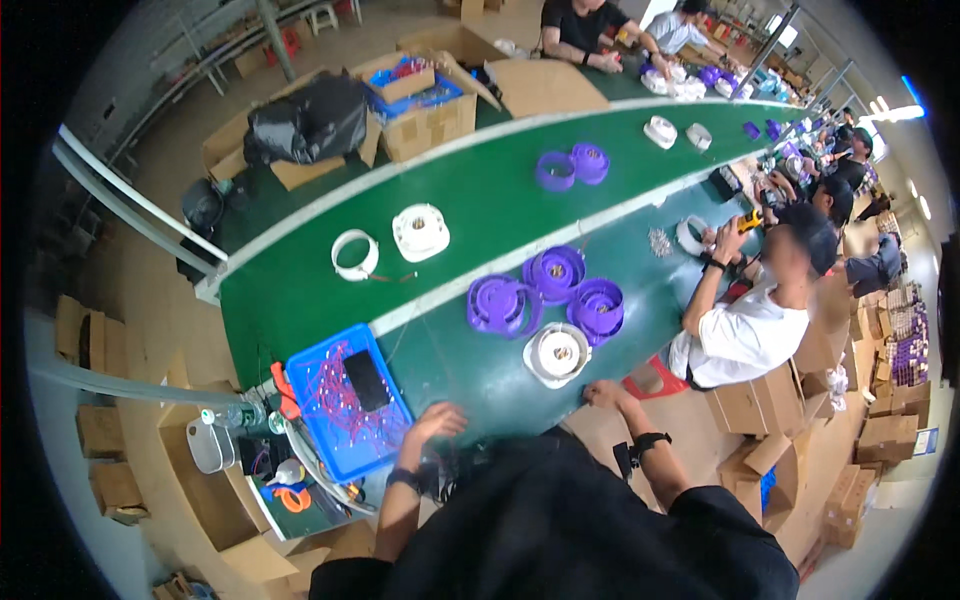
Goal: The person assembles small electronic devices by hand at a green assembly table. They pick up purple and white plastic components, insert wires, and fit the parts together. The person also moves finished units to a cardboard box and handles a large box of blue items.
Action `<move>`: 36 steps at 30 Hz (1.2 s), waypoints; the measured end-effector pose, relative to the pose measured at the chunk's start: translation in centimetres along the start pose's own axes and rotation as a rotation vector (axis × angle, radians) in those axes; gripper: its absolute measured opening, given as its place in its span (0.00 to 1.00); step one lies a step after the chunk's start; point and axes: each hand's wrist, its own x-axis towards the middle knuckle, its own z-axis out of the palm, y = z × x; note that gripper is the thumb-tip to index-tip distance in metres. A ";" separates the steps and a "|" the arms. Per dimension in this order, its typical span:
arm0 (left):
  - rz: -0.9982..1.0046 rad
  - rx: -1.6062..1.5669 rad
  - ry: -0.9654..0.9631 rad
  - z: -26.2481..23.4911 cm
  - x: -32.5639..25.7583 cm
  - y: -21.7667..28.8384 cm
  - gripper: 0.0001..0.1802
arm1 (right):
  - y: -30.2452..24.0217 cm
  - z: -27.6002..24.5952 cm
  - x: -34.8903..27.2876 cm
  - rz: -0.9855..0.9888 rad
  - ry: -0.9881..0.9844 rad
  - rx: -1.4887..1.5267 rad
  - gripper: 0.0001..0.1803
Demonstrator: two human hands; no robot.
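My left hand (438, 422) is over the near edge of the green worktable, fingers stretched out and slightly blurred, with nothing visible in it. At the same edge, further right, my right hand (605, 394) touches the table; its fingers are too small to make out. Just beyond it stands a white round housing (557, 355) with metal parts in its middle. Behind that sit purple round housings (600, 308), one with a purple ring (518, 312) leaning against it. Left of my left hand lies a blue tray (345, 462) of red and pink wires, with a black phone-like slab (367, 380) on top.
A green conveyor belt (310, 262) runs beyond the table, carrying a white ring (354, 255), a white base (420, 232) and purple parts (556, 171). To the right a co-worker (755, 335) holds a yellow tool (750, 221). Orange-handled scissors (292, 498) and bottles lie left.
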 end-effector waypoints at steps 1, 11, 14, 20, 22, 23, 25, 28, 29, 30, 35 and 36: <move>-0.001 0.038 0.023 0.5 0.0 -0.8 0.20 | 0.4 -0.6 0.2 0.033 -0.004 -0.006 0.14; -0.117 0.140 0.242 4.2 -2.1 -6.2 0.17 | 2.3 -5.8 4.4 0.310 -0.245 0.189 0.22; -0.062 -0.007 0.270 5.9 -2.8 -7.7 0.18 | 2.1 -6.2 4.6 0.353 -0.198 0.363 0.22; 0.035 -0.164 0.501 9.8 -3.6 -9.8 0.20 | 3.6 -6.2 4.3 0.358 -0.135 0.492 0.23; -0.046 -0.171 0.616 10.2 -3.0 -9.3 0.20 | 4.3 -6.2 4.9 0.356 -0.078 0.463 0.22; -0.053 -0.206 0.656 10.3 -2.7 -9.1 0.20 | 4.9 -6.1 5.1 0.325 -0.065 0.468 0.22; -0.054 -0.233 0.670 10.1 -2.6 -9.0 0.20 | 5.7 -5.7 5.4 0.229 -0.040 0.568 0.24; -0.124 -0.091 0.732 9.9 -2.5 -10.0 0.28 | 4.6 -6.9 5.2 0.317 -0.138 0.623 0.25; -0.136 -0.062 0.756 10.6 -2.5 -8.9 0.30 | 4.4 -7.0 5.1 0.349 -0.108 0.613 0.25; -0.148 -0.035 0.781 11.2 -2.4 -7.8 0.33 | 4.2 -7.2 5.0 0.374 -0.102 0.601 0.24; -0.130 -0.037 0.894 11.6 -2.2 -8.0 0.38 | 3.6 -7.0 5.5 0.439 -0.097 0.561 0.23; -0.143 -0.018 0.896 11.7 -2.0 -7.4 0.38 | 3.7 -6.8 5.4 0.444 -0.080 0.558 0.23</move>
